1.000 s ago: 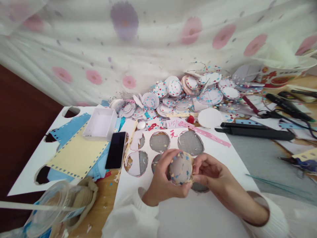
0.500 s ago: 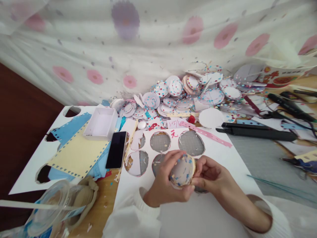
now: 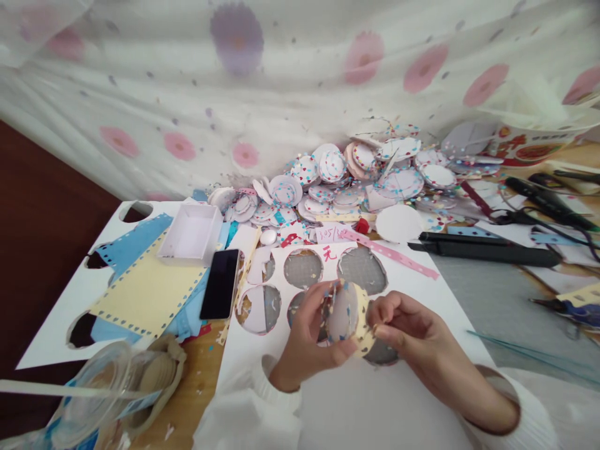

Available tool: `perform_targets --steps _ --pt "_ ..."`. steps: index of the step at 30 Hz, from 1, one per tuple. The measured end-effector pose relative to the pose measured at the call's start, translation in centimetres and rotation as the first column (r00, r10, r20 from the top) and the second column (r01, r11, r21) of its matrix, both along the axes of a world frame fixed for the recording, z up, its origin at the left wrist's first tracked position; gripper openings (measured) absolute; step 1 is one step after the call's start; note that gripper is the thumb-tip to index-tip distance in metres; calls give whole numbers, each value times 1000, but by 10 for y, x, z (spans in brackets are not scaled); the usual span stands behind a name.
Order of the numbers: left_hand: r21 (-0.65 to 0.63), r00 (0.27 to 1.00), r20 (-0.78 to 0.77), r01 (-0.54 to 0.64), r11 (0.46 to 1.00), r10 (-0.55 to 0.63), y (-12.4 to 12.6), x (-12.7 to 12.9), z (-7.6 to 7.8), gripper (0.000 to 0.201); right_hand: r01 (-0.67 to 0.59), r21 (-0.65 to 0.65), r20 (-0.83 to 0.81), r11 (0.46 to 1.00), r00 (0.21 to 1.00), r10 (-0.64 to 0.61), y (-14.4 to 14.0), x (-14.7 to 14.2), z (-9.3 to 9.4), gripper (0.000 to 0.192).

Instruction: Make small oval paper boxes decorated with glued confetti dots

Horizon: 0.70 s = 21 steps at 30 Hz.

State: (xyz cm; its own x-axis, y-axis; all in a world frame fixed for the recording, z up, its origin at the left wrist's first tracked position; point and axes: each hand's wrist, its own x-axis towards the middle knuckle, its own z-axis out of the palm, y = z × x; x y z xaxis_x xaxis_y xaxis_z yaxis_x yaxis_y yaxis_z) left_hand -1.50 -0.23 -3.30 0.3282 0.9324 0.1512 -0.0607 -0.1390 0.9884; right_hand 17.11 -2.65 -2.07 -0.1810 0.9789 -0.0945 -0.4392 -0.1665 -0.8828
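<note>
Red hand-drawn character "无" [image 3: 329,252] on the white punched card sheet [image 3: 412,281], between its two far round holes near the sheet's far edge. Red handwritten digits on a small pink paper slip [image 3: 330,233] just beyond that edge, seemingly "505/1", rest unclear. Red and yellow printed lettering on the paper bowl [image 3: 534,147] at the table's far right corner, too blurred to read
</note>
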Motion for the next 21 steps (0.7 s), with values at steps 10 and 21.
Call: perform_targets --steps 10,21 --pt "-18 998 12 -59 998 59 3 2 6 80 -280 -84 -34 956 960 278 1 3 1 28" --pt "-12 996 -88 -19 1000 18 2 0 6 87 -271 -65 69 960 959 275 2 5 -5 35"
